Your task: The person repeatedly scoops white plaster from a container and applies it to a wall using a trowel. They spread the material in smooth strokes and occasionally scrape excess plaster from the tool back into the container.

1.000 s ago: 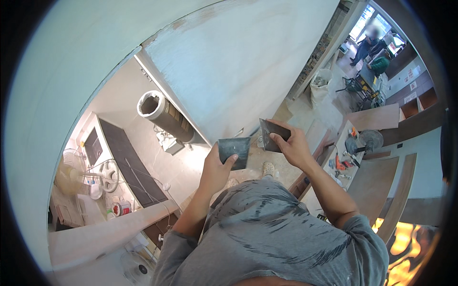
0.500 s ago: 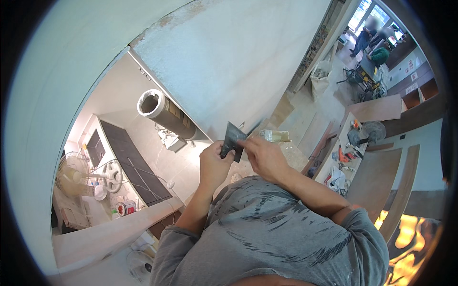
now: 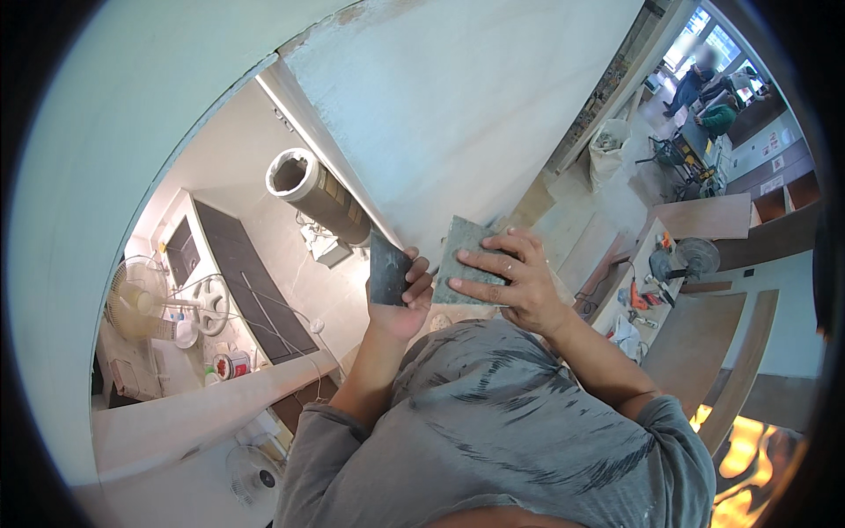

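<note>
My left hand is closed round a dark, flat rectangular sheet, its fingers curled over the right edge. Close beside it, my right hand grips a grey-green square pad with a dusty, speckled face, fingers spread across its right side. A narrow gap separates the two pieces; whether either is sandpaper I cannot tell. Just beyond them stands a pale, smooth wall panel, which neither hand touches.
Left of the panel is a tall brown tube with a white rim. A counter and a fan lie farther left. On the right, a bench carries tools and another fan. People are at the far right.
My hands have come apart, and the grey-green pad now shows in the right one. The left hand keeps the dark sheet, shifted leftward. My view has turned slightly.
</note>
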Demonstrator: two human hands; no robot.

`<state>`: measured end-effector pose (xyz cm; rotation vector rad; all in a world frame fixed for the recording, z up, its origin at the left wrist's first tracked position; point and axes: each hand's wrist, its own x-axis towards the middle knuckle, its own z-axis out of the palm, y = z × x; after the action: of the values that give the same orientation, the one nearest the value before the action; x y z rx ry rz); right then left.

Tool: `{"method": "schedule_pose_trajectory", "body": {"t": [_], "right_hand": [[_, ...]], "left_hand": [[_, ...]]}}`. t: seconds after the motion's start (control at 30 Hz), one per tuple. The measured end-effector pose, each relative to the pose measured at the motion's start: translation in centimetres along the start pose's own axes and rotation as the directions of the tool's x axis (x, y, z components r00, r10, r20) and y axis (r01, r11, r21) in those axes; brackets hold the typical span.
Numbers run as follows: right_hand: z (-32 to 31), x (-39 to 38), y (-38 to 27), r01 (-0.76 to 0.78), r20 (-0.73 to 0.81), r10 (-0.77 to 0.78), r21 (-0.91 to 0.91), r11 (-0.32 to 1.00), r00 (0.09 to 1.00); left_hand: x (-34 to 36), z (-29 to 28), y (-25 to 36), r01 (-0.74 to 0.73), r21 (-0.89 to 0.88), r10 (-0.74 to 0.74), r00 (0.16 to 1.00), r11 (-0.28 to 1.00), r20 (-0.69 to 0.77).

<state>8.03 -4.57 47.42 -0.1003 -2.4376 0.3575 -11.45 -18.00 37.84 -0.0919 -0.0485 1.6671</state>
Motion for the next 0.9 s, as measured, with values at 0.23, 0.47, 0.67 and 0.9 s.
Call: {"method": "schedule_pose_trajectory", "body": {"t": [0.23,0.47,0.67,0.9], "right_hand": [[1.1,0.0,-2.0,0.018,0.169,-0.043,0.147,0.989,0.985],[2.5,1.2,1.4,-0.321,0.112,0.312,0.078,0.944,0.943],[0.1,0.5,4.1,-0.515,0.167,0.807,0.836,0.188,0.566],[0.8,-0.2,3.9,-0.188,0.424,0.806,0.906,-0.38,0.413]], "left_hand": [[1.7,-2.1,-1.6,0.086,0.2,-0.105,0.991,0.976,0.084],[1.8,0.1,-3.0,0.445,0.153,-0.448,0.894,0.882,-0.018],[1.8,4.8,-4.8,0.22,0.446,-0.028,0.917,0.868,-0.398],[1.7,6.0,-6.0,0.385,0.472,-0.24,0.91,0.793,-0.338]]}}
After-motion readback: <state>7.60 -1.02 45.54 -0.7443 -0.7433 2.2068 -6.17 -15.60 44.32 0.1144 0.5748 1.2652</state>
